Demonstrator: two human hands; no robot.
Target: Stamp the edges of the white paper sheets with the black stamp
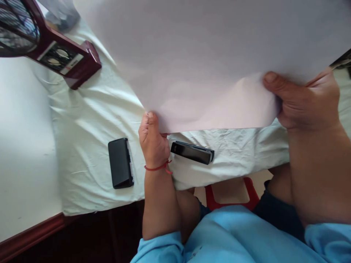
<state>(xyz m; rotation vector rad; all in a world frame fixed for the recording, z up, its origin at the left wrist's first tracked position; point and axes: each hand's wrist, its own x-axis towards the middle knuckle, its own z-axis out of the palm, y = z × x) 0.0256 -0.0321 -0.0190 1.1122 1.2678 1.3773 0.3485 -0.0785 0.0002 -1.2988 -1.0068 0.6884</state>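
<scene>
A large white sheet of paper (197,65) is held up over the table and fills the upper part of the view. My left hand (153,140), with a red string round the wrist, pinches its lower left corner between thumb and fingers. On the right, my right hand (309,98) grips the sheet near its lower right corner, thumb on top and fingers hidden underneath. The paper bends a little by that thumb. Just below the paper's near edge, beside my left wrist, a black stapler (192,152) lies on the cloth.
A black phone-like case (120,163) lies on the pale tablecloth (90,146) at the left. Behind it stands a dark red fan (68,54) near the white wall (24,146). A red stool (233,193) shows below the table's front edge.
</scene>
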